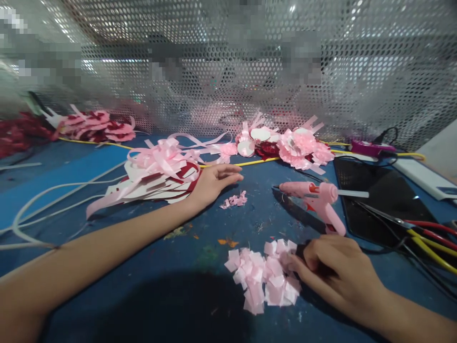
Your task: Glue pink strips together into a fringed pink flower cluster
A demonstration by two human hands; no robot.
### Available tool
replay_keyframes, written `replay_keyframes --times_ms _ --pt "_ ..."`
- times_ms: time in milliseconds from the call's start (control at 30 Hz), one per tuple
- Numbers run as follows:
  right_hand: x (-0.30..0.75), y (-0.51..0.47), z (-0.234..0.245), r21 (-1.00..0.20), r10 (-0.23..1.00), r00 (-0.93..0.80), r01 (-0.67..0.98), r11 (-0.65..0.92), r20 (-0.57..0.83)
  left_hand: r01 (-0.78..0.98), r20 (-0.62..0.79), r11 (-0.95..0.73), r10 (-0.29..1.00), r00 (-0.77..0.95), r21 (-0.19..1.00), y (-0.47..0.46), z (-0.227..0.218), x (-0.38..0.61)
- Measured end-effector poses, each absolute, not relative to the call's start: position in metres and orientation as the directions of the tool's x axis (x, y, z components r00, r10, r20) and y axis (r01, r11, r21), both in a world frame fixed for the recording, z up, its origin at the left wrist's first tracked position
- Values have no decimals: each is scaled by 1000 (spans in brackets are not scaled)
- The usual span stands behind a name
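Note:
My left hand [213,183] lies on the blue table with its fingers stretched out, holding nothing. Its wrist rests against a stack of white and maroon cut pieces [153,186] topped with pink ribbon loops [162,157]. A small heap of tiny pink scraps [234,200] is just in front of its fingers. My right hand [339,271] is closed, thumb and index finger pinching the edge of a cluster of pale pink ribbon squares [262,276]. Beyond it, a pink glue gun [310,193] with a white glue stick lies with its nozzle pointing left.
Pink and maroon ribbon rosettes [300,147] lie along the perforated metal screen [214,85] at the back. At right are a black tile [382,190], scissors [396,219], red- and yellow-handled tools [433,243] and a purple power strip [373,146]. White cables [57,188] loop at left.

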State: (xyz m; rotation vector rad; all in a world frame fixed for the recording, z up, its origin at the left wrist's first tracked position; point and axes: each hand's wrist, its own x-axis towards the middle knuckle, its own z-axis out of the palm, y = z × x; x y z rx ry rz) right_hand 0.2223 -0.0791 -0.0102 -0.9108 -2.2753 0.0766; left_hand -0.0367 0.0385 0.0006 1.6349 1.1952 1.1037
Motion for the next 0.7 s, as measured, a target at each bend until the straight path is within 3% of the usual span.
replay_keyframes --times_ms 300,533,700 --pt "222 -81 -12 -301 636 -536 583 755 555 141 151 -179 969 193 974 36 0 -33" --pt "223 -81 -12 -282 629 -554 585 760 546 357 251 -298 952 173 885 33 3 -35" --pt "223 -81 -13 -280 627 -562 583 763 540 390 300 -330 944 137 859 34 2 -38"
